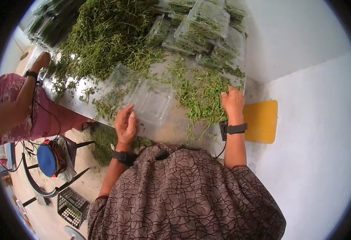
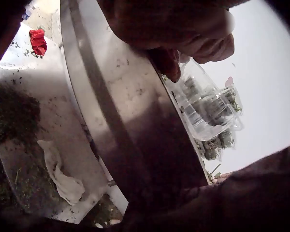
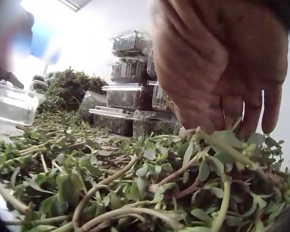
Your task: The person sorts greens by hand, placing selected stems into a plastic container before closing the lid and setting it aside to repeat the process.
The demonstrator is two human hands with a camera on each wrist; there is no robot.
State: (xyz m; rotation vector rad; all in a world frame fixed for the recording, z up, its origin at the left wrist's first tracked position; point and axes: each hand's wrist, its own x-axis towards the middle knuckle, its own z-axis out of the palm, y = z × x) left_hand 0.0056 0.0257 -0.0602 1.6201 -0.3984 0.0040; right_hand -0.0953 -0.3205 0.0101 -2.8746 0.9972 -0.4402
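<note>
Steel makes up the desk [image 1: 171,130] — smooth, dull grey, with a rolled front edge that only the left wrist view shows from below. A deep heap of leafy green herbs [image 1: 107,36] covers its far end and thins to a loose scatter of sprigs [image 1: 201,94] near the person; the right wrist view alone reveals their fleshy oval leaves and pale, reddish stems. Stacked clear plastic clamshell boxes [image 1: 207,24], ribbed and already packed with greens, stand at the far right of the desk. 1 open clamshell [image 1: 153,102], transparent with rounded corners, lies at the near edge between the 2 hands; it seems to hold nothing. The left hand [image 1: 125,124] has its fingers curled on the clamshell's near rim — the left wrist view shows fingertips pinching the thin plastic. The right hand [image 1: 233,102] rests on the scattered sprigs, fingers bent down into them; whether its grip has closed on any stems I cannot tell.
</note>
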